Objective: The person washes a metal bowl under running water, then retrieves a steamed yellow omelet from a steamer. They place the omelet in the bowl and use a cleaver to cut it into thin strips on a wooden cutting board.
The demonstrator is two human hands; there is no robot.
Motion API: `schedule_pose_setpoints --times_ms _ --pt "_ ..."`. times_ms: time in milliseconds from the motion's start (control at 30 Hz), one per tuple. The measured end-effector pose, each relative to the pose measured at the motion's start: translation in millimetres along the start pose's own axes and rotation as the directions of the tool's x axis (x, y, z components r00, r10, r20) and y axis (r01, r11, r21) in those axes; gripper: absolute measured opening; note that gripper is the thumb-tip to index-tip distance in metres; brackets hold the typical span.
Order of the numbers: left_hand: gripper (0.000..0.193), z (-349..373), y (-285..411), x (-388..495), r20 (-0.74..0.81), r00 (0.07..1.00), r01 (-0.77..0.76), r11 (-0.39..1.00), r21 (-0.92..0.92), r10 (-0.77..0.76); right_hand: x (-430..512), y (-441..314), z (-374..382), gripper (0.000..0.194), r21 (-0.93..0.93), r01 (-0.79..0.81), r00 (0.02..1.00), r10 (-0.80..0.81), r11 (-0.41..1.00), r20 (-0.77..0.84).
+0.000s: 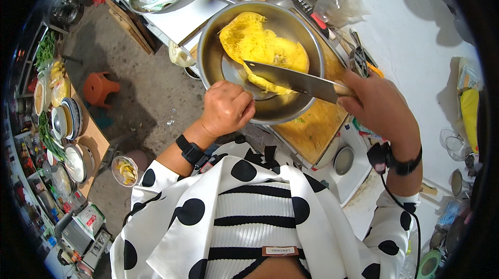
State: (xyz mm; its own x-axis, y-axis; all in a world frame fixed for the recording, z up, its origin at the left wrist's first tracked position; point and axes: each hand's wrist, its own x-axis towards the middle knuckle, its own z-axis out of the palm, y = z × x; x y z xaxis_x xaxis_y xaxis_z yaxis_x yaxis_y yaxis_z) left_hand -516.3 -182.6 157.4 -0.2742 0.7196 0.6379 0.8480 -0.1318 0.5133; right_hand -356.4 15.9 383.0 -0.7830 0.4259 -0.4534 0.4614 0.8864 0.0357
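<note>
A large stainless steel bowl [260,117] stands on a wooden cutting board [312,135]. Inside it lies a yellow, stringy-fleshed squash [269,45], apparently spaghetti squash, with a strip hanging from its lower side. My right hand [368,101] grips the wooden handle of a broad kitchen knife [296,80]; its blade reaches over the bowl and lies against or just above the squash. At the bowl's near left rim, my left hand [228,107] is curled closed on the rim; its fingertips are partly hidden.
A pan [136,4] with green peppers and an eggplant is at the upper left. Knives and utensils [358,59] lie right of the board. Below right is a white sink [356,177]. An orange stool [99,89], a scrap bucket [124,170] and a table of dishes [97,138] stand left.
</note>
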Motion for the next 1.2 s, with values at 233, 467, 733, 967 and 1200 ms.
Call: schedule_pose_setpoints --times_ms 233,467,733,967,1200 --pt "0.015 1.2 -2.7 0.0 -0.021 0.999 -0.029 0.999 -0.021 0.029 0.6 -27.5 19.9 0.016 -0.144 0.082 0.994 -0.092 0.986 -0.062" --pt "0.015 -1.3 -2.6 -0.6 -0.032 0.998 -0.05 0.996 -0.077 0.048 -9.6 -44.2 34.8 0.016 -0.173 0.065 0.994 -0.08 0.983 -0.077" --pt "0.014 -14.6 0.2 -17.6 0.028 0.995 -0.094 0.991 -0.098 0.097 -46.7 -45.7 43.9 0.019 -0.282 0.06 0.99 -0.094 0.958 -0.107" --pt "0.019 -24.7 0.5 -22.8 0.08 0.994 -0.067 0.987 -0.148 0.08 -79.7 -19.2 22.5 0.028 0.125 -0.152 0.961 0.177 0.98 -0.215" --pt "0.02 -22.5 1.7 -18.0 0.121 0.989 -0.073 0.991 -0.116 0.087 -93.4 7.5 21.0 0.03 0.233 -0.178 0.942 0.234 0.956 -0.24"
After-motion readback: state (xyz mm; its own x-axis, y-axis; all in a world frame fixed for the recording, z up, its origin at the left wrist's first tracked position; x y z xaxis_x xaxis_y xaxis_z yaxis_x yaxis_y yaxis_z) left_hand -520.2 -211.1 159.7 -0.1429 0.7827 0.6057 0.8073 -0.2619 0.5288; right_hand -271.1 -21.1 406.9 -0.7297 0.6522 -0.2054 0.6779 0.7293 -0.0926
